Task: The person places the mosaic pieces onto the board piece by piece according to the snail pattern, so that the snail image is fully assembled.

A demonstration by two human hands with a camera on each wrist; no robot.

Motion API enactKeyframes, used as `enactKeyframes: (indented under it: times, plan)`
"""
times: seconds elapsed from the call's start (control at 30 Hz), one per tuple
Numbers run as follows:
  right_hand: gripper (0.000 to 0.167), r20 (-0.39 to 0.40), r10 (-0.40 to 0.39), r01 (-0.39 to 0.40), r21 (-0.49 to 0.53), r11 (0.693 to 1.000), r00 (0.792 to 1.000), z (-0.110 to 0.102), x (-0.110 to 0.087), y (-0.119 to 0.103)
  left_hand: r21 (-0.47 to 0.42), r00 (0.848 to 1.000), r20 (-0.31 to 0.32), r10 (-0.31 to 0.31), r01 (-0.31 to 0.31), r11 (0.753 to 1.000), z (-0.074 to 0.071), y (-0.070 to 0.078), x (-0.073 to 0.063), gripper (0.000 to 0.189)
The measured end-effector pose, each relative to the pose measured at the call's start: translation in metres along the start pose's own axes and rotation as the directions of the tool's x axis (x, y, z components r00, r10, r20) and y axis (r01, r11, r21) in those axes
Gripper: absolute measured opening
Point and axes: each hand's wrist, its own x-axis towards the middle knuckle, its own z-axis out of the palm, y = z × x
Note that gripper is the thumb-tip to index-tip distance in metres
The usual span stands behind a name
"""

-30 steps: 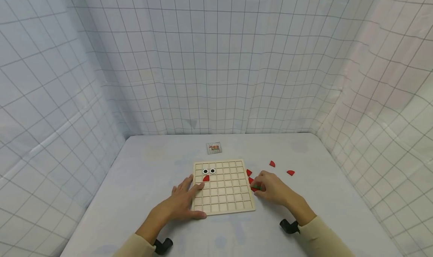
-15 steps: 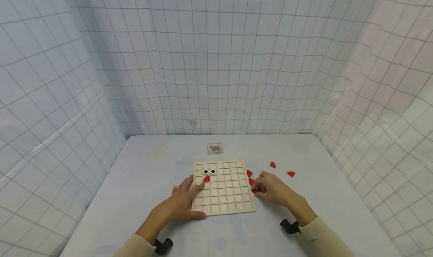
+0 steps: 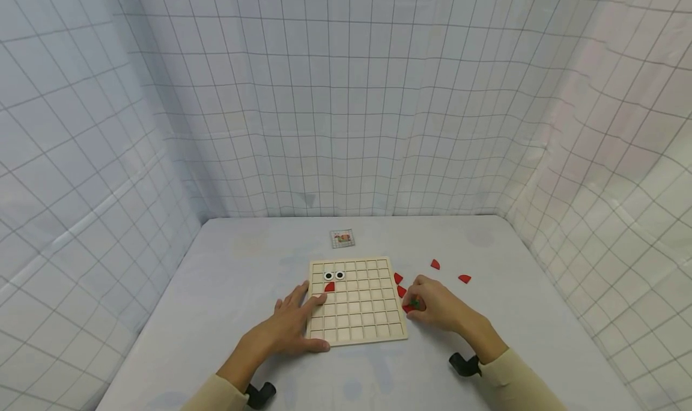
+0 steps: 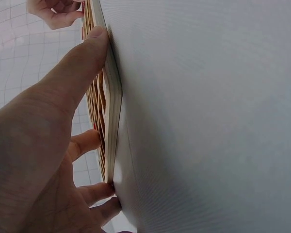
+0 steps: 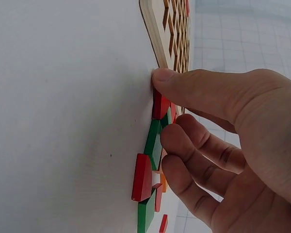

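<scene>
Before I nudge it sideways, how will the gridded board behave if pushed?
The gridded board will probably stay stiff, as its edge looks thick. Lying flat on the table, it seems likelier to slide than tip. The left hand touching it may resist a push.

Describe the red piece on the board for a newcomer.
On the table, find the pale gridded board touched by the left hand. Two eye-like discs sit near its far-left corner; in head view the red piece lies just below the left disc. Unlike the loose red pieces to the right, it sits on the grid.
</scene>
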Motion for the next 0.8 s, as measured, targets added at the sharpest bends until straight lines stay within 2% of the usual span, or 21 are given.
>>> enactKeyframes:
  times: [0.43,0.8]
  plan:
    - [0.02,-0.034,-0.052,0.052,-0.004,0.999,0.998,-0.0009,0.0014,0.0022,0.003,1.0,0.003,0.014,-0.014,1.0,-0.0007,-0.0016,0.0002,0.114]
    - [0.022,-0.047,-0.019,0.021,0.05,0.999,0.999,-0.0001,0.0042,-0.0005,0.013,1.0,0.011,0.001,-0.001,1.0,-0.0011,-0.0012,0.0021,0.115]
